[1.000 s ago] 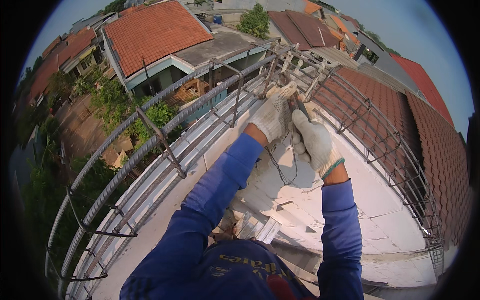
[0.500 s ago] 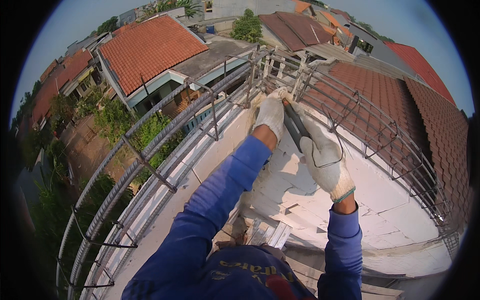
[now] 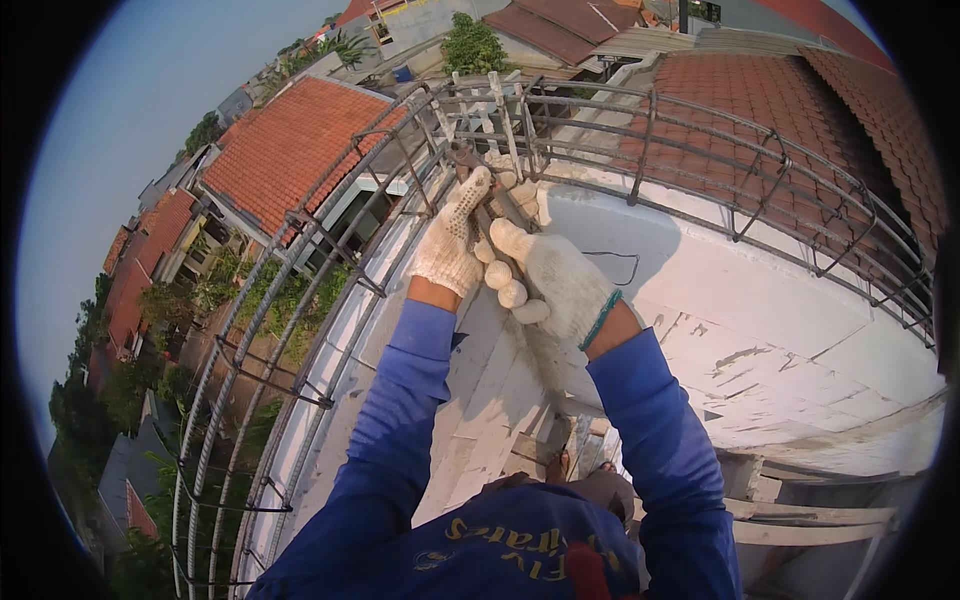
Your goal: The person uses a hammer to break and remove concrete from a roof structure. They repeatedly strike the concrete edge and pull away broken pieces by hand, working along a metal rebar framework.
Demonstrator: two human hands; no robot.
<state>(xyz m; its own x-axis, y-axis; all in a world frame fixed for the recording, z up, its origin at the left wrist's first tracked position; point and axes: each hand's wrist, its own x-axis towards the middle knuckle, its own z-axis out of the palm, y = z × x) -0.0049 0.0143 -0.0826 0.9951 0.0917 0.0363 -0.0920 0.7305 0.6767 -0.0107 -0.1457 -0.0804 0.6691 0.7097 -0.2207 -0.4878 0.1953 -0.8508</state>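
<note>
My right hand [image 3: 565,280], in a white knitted glove with a green cuff edge, has its fingers curled round the dark handles of a pair of pincers [image 3: 508,262]. A thin bent wire [image 3: 622,268] sticks out beside that hand. My left hand [image 3: 447,245], in a dotted white glove, is closed next to the pincers' head, thumb pointing up. Its other fingertips are hidden, so what it grips is unclear. Both hands are at the wall corner, where the left rebar cage [image 3: 300,235] meets the right rebar cage [image 3: 740,150].
White block walls [image 3: 740,300] run from the corner to both sides. Upright bars [image 3: 505,120] rise at the corner. Wooden planks [image 3: 810,525] lie low on the right. Left of the wall is a drop to greenery and houses; a brown tiled roof [image 3: 720,120] adjoins the right side.
The view has swung to the right. My left hand has shifted beside the pincers' head, thumb raised. My right hand has turned, and its curled fingers now show round the handles.
</note>
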